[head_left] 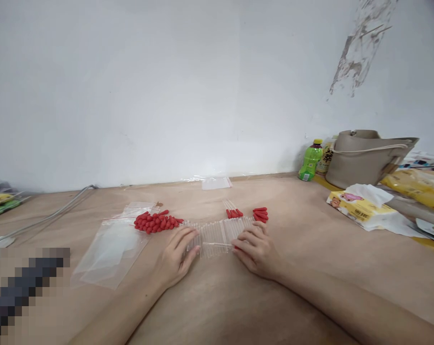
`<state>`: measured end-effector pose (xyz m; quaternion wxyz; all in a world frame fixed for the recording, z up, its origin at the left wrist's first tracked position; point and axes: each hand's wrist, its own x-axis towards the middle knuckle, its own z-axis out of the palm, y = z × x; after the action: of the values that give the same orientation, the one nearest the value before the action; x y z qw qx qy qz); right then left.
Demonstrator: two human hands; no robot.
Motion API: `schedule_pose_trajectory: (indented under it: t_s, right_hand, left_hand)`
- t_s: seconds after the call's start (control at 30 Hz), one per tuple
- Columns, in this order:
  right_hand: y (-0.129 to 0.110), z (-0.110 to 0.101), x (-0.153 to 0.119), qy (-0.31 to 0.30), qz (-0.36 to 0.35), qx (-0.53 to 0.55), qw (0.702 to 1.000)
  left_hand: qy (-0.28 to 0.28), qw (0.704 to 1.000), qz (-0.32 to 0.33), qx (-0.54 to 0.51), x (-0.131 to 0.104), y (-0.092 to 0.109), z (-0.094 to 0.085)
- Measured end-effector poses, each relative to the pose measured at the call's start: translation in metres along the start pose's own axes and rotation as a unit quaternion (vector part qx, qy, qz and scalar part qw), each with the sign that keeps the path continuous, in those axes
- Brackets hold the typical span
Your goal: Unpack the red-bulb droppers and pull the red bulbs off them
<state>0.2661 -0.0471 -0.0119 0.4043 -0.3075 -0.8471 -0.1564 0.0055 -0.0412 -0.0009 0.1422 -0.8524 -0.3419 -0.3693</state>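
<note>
A row of clear thin tubes (213, 232) lies side by side on the brown-covered table between my hands. My left hand (179, 251) rests at the row's left end, thumb apart from the curved fingers. At the right end, my right hand (256, 247) has its fingers closed around a dropper (219, 245); its clear tube points left across the row, and a bit of red shows at the fingers. Left of the row is a heap of red rubber bulbs (154, 222). Behind it lie a few red-bulbed droppers (234, 213), with more red bulbs (260, 214) beside my right hand.
Clear zip bags (111, 244) lie at left, and another small bag (217, 183) near the wall. A grey cable (66, 206) crosses the left side. On the right are a tissue pack (360, 206), a green bottle (311, 160) and a grey bag (364, 160).
</note>
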Motion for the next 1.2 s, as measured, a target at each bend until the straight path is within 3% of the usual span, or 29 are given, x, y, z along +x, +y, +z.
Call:
schedule_pose_trajectory:
  t_s: [0.23,0.43,0.63,0.77,1.03,1.1,1.2]
  right_hand:
    - [-0.016,0.011,0.006,0.002,-0.026,0.024,0.999]
    - [-0.019,0.012,0.009,0.009,-0.041,0.028,0.999]
    - [-0.018,0.012,0.010,-0.036,-0.094,0.054,0.993]
    - [-0.017,0.012,0.008,-0.025,-0.122,0.055,0.991]
    - [-0.003,0.002,0.000,0.018,-0.154,0.054,0.986]
    - [0.008,-0.003,-0.004,0.034,-0.112,0.043,0.992]
    - [0.028,-0.011,-0.007,0.062,0.002,0.011,0.998]
  left_hand:
    - [-0.017,0.987,0.154,0.035,0.008,0.026,0.009]
    - [0.022,0.986,0.163,0.039,0.009,0.032,0.014]
    - [-0.028,0.987,0.161,0.010,0.006,0.033,0.011]
    - [-0.045,0.985,0.162,-0.036,0.005,0.033,0.010]
    - [-0.048,0.989,0.118,-0.079,-0.003,0.020,0.000]
    - [-0.015,0.996,0.062,-0.057,-0.005,0.012,-0.006]
    - [0.032,0.998,-0.049,-0.013,-0.004,-0.003,-0.009]
